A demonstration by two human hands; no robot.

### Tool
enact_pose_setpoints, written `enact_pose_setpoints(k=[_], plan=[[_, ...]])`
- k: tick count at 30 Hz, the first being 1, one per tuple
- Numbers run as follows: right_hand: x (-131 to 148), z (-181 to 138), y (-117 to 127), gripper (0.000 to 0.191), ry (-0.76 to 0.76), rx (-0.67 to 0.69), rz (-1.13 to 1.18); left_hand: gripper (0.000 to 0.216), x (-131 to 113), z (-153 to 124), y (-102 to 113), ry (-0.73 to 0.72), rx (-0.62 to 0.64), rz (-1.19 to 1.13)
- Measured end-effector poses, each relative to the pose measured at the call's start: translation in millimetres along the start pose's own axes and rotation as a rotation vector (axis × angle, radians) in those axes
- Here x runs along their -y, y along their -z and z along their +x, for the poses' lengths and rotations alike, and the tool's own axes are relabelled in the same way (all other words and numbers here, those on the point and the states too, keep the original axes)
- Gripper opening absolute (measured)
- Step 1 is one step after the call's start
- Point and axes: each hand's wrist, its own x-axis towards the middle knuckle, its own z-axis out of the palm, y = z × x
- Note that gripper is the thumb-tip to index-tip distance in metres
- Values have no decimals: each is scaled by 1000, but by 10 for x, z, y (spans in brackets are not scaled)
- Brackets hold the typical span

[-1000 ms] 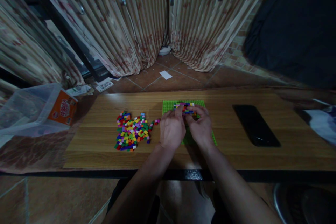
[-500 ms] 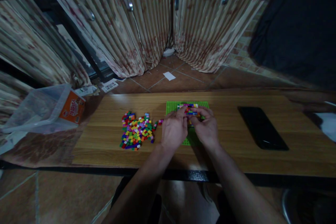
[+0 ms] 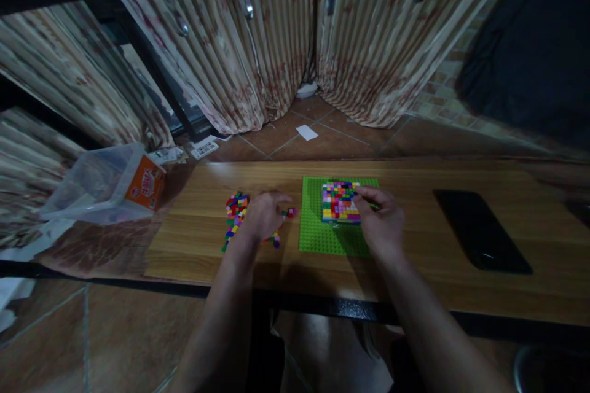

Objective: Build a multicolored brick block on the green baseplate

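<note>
My left hand is above the pile of small coloured toy bricks, covering much of it. Its index finger stretches to the right and nothing shows in the hand. Beside it lie a few loose bricks, one of them pink. My right hand is at the right edge of a multicoloured brick block, thumb and forefinger drawn together there. Whatever is between those fingertips is too small to make out. The block sits on a green studded baseplate.
A black flat device lies on the wooden table to the right. Off the table's left end stands a clear plastic box with an orange label. Striped curtains hang behind, and a white paper is on the floor.
My left hand has left the brick block and moved left over the pile. My right hand stays by the block, now at its right edge, and the block's top is uncovered.
</note>
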Motion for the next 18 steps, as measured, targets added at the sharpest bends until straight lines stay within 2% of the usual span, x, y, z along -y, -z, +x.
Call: enact_pose_setpoints(k=[5,10,18], plan=[[6,7,-1,19,-14,14,7,38,-36,-10,-79,-104,43,70],[6,8,-1,20,-26,20,-2,27,-72,-2,-117,-88,19,119],[4,9,1,20,-27,16,-3,27,-115,-4,-131,-74,22,113]])
